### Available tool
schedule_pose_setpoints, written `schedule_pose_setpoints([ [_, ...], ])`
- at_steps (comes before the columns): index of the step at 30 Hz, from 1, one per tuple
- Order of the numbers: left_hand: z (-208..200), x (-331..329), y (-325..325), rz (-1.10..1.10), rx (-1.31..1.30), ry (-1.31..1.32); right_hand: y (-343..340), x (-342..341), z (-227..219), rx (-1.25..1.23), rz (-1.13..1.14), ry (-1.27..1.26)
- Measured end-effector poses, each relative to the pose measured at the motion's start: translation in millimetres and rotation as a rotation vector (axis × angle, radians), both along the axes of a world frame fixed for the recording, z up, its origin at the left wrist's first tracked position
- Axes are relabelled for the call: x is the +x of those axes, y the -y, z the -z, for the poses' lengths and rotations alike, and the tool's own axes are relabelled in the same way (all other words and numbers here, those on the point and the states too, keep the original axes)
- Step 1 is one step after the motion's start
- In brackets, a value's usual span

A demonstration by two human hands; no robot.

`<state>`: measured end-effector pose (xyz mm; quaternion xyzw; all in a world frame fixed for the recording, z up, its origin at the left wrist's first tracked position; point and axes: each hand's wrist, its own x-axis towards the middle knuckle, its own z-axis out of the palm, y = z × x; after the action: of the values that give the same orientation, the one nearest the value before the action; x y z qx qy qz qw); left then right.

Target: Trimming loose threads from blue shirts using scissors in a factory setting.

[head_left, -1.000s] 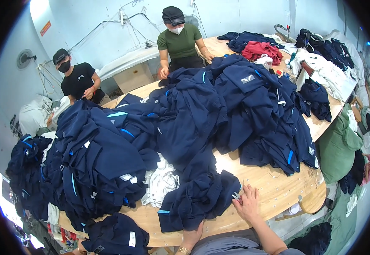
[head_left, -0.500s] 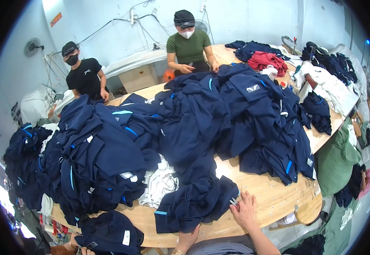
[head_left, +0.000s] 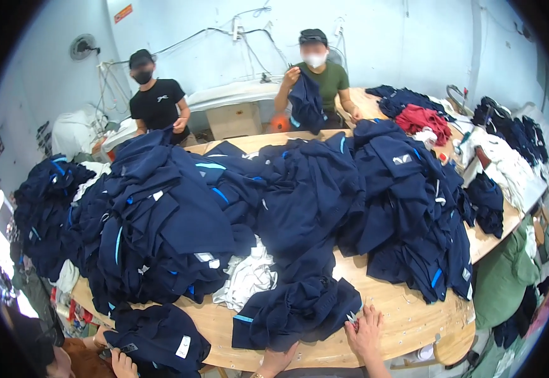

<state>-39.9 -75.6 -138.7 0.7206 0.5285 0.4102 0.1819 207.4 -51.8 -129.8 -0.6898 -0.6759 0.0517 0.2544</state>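
A crumpled navy garment (head_left: 296,312) with a light-blue strip lies on the near edge of the wooden table. My left hand (head_left: 279,360) is closed at its near edge, the fingertips hidden by the cloth. Beside the garment's right end, my right hand (head_left: 368,331) rests low over the table. Small thread snips (head_left: 352,320) are in its fingers, blades pointing up toward the cloth. Beyond the garment, a bundle of white cloth (head_left: 249,277) sits against the large navy heap (head_left: 306,189).
At lower left, another person's hands (head_left: 123,364) hold a navy garment (head_left: 161,337). Two people stand across the table; the one in green holds up a navy garment (head_left: 308,101). Red cloth (head_left: 422,123) and white cloth (head_left: 501,157) lie far right. A green sack (head_left: 504,277) stands beside the table.
The view has shifted, moving the scene rightward and down. Across the table, the person in green has raised a navy garment. My hands stay at the same garment, the right still with the snips.
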Motion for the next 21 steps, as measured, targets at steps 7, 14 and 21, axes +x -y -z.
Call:
schedule_pose_setpoints([
  [7,-44,19,3,-0.113,-0.134,0.102,2,-6,1,-0.004,-0.015,-0.019],
  [14,-30,33,12,0.011,-0.411,0.152,5,-8,-36,-0.200,-0.030,0.012],
  [21,40,14,27,0.259,-0.170,-0.187,4,-9,-35,-0.219,-0.048,0.016],
])
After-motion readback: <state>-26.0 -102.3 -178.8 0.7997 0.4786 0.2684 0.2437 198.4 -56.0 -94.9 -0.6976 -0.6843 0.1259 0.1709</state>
